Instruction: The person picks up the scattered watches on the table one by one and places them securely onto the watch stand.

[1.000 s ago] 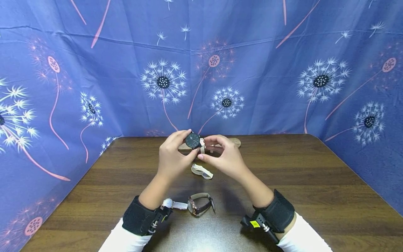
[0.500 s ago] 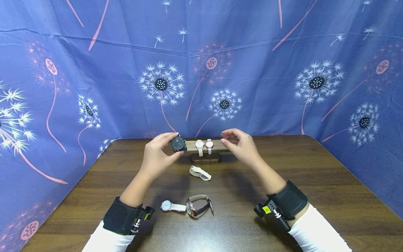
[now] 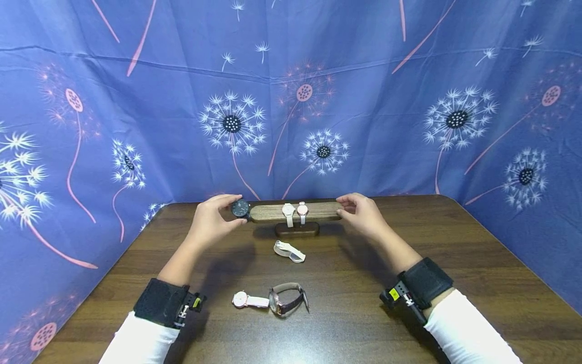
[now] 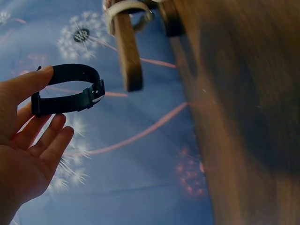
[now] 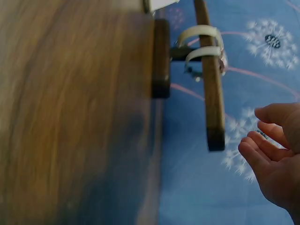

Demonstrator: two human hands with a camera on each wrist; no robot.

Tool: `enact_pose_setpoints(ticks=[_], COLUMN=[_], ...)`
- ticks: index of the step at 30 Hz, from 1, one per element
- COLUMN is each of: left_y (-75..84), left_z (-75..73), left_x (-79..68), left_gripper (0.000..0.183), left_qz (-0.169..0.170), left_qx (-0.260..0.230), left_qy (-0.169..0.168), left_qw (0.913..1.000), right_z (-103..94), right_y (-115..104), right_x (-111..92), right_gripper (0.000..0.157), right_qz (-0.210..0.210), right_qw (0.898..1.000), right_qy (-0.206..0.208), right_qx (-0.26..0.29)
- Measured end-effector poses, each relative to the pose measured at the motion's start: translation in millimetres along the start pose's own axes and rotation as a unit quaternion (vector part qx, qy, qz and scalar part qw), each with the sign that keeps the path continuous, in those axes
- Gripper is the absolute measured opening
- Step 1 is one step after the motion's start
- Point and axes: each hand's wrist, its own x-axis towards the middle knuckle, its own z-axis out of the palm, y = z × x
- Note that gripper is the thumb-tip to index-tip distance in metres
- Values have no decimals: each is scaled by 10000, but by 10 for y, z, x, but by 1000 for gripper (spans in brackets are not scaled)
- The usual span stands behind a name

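Observation:
My left hand pinches a black watch by its case between thumb and fingers. In the left wrist view, the black watch's strap forms a closed loop, apart from the wooden bar. The bar belongs to a watch stand with a dark base. A white-strapped watch and a pink-faced watch hang round the bar's middle. Near the bar's right end is my right hand; the right wrist view shows its loosely bent fingers holding nothing, apart from the bar.
On the table, a white strap watch lies in front of the stand. Closer to me are another white-strapped watch and a brown-strapped watch. A blue patterned cloth hangs behind the table.
My left hand has moved left with the black watch, out past the bar's left end. My right hand has left the watch and moved right, leaving the stand and its two watches in sight.

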Motion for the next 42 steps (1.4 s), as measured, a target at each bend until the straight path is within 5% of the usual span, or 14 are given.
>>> enact_pose_setpoints(ticks=[6,15,29,42], left_y=[-203,-444,-522,-492], left_z=[24,140,368,519], left_x=[-3,27,190,295], left_gripper=[54,54,56,54], left_qz=[-565,-1168,-1195,-1039], left_qx=[53,-216,-539,-1017], left_qy=[-575,-1193,-1763,-1954], left_qw=[9967,9857,9756,9699], right_z=[0,22,39,60], right_y=[207,336,425,423], right_x=[-3,57,119,160], right_gripper=[33,52,45,43], right_qz=[-18,356,645,389], right_qw=[9986,9956,9933,9941], right_qy=[-280,-828,-954,-997], right_qx=[-459,-256,46,-156])
